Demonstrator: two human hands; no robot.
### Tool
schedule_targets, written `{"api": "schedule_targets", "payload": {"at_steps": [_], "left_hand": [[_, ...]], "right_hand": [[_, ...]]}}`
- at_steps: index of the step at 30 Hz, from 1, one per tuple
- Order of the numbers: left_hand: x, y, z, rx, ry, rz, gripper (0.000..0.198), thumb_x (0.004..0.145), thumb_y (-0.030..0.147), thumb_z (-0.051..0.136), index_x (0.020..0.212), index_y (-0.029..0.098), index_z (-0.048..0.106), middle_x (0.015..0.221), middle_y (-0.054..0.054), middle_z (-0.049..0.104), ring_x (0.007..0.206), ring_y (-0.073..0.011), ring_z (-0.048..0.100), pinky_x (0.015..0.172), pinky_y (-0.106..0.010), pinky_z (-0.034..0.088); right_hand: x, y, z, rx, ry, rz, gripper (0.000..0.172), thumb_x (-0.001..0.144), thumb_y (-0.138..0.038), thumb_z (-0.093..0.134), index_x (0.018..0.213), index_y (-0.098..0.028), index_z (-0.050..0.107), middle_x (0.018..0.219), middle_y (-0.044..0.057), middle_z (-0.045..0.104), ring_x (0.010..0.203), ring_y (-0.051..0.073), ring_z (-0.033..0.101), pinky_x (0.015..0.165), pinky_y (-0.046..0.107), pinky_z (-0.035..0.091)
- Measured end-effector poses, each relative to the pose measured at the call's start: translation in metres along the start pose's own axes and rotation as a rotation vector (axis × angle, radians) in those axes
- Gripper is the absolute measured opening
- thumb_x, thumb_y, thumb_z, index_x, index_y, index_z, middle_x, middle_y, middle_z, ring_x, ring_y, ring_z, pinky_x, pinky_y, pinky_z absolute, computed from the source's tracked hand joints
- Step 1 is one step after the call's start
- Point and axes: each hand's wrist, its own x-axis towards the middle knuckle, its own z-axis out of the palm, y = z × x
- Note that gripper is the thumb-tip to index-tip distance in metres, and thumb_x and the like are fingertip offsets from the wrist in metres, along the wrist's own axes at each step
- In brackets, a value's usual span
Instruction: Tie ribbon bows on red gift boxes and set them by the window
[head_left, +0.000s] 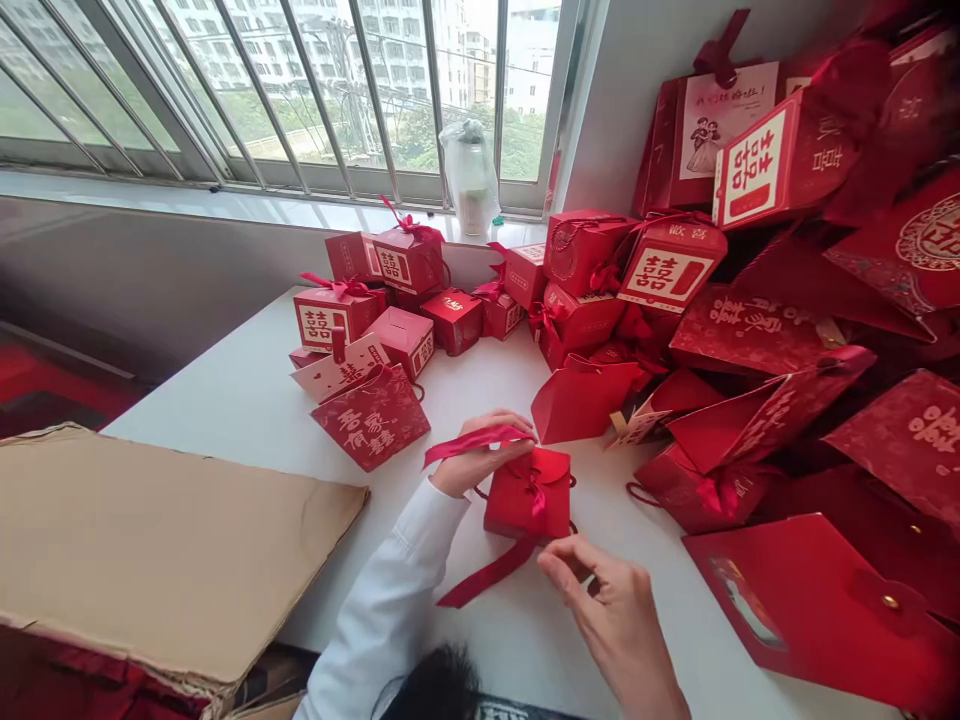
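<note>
A small red gift box with a knotted red ribbon lies on the white table in front of me. My left hand, in a white sleeve, rests on the box's left top edge, fingers closed on one ribbon end that runs off to the left. My right hand is just below the box, thumb and forefinger pinched on the other ribbon end, which trails down and left over the table.
Several red gift boxes and flat red paper bags crowd the table's back and right side. A torn cardboard flap covers the front left. A bagged jar stands on the windowsill.
</note>
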Motion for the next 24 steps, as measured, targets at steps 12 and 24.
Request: {"api": "schedule_targets", "payload": {"at_steps": [12, 24], "left_hand": [[-0.05, 0.021, -0.015, 0.301, 0.143, -0.216, 0.023, 0.082, 0.039, 0.055, 0.07, 0.02, 0.058, 0.077, 0.0, 0.061, 0.073, -0.0148, 0.056, 0.068, -0.025, 0.043], [-0.064, 0.019, -0.018, 0.035, 0.162, -0.318, 0.031, 0.08, 0.046, 0.057, 0.067, 0.019, 0.05, 0.098, -0.004, 0.066, 0.091, -0.0187, 0.061, 0.077, -0.026, 0.047]], "right_hand": [[0.056, 0.022, 0.001, 0.322, 0.026, 0.029, 0.044, 0.08, -0.06, 0.054, 0.097, -0.02, 0.057, 0.094, 0.006, 0.065, 0.082, 0.019, 0.059, 0.071, 0.027, 0.045], [0.09, 0.009, -0.003, 0.569, -0.031, 0.03, 0.043, 0.076, -0.06, 0.061, 0.071, -0.019, 0.052, 0.059, -0.006, 0.04, 0.054, 0.009, 0.035, 0.051, 0.022, 0.029]]}}
